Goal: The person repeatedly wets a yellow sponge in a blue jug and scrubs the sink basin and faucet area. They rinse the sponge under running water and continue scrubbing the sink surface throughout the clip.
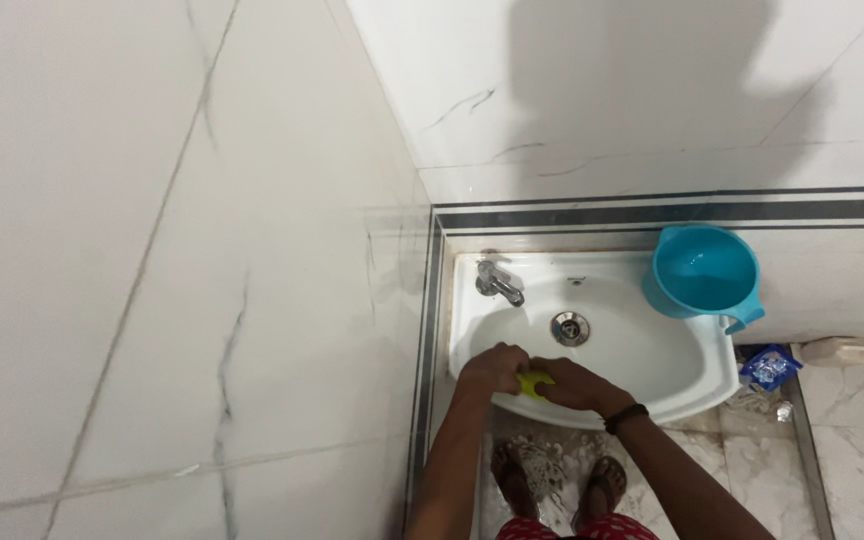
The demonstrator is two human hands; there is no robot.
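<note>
Both my hands meet over the front rim of a white wall-mounted sink [692, 375]. My left hand [492, 368] and my right hand [574, 384] are closed around a small yellow object [534, 385], probably a sponge or scrubber, which mostly stays hidden between the fingers. A dark band circles my right wrist. A chrome tap [498, 282] stands at the sink's back left corner, and a metal drain [570, 327] sits in the middle of the basin.
A teal plastic mug [704, 275] rests on the sink's right back edge. White marble-look tiled walls close in on the left and behind. Below lie my sandalled feet [560, 482] on a wet floor, and a blue packet [770, 366] to the right.
</note>
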